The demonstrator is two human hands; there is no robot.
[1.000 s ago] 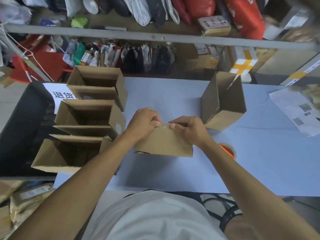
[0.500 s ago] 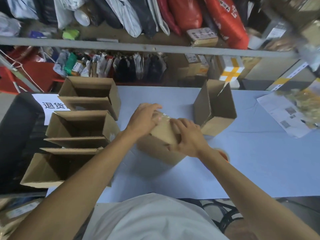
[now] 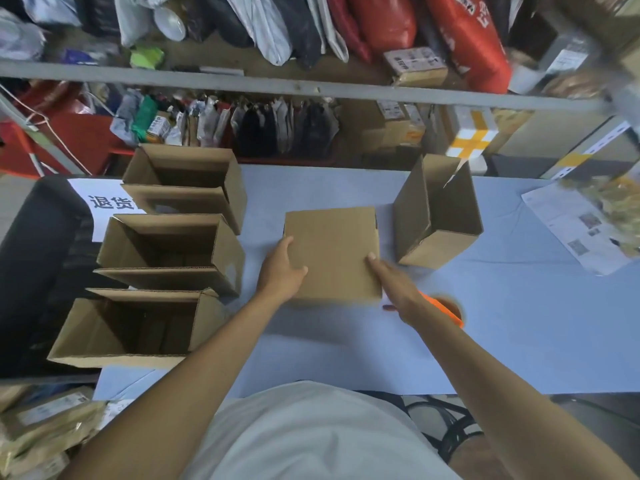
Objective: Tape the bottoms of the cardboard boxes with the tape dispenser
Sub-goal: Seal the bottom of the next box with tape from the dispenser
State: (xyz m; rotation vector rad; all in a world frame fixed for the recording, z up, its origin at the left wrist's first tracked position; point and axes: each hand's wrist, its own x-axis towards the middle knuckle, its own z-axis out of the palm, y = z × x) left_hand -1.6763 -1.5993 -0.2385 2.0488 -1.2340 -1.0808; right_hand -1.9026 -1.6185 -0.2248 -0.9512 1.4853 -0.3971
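A small cardboard box (image 3: 332, 251) lies in the middle of the blue table (image 3: 519, 341), a plain closed face turned up. My left hand (image 3: 280, 271) holds its left side, thumb lying over the top face near the front corner. My right hand (image 3: 394, 282) rests with straight fingers against the box's right edge. The orange tape dispenser (image 3: 448, 306) lies on the table just right of my right wrist, mostly hidden behind it; neither hand touches it.
Three open-topped boxes (image 3: 169, 251) stand in a column at the table's left edge. Another box (image 3: 436, 213) lies on its side to the right, close to the middle one. A printed sheet (image 3: 581, 230) lies at far right. Packed shelves (image 3: 311, 88) stand behind.
The box has been turned over from a tilted position to lie flat with a plain face up. Both hands slid from its top seam to its left and right sides.
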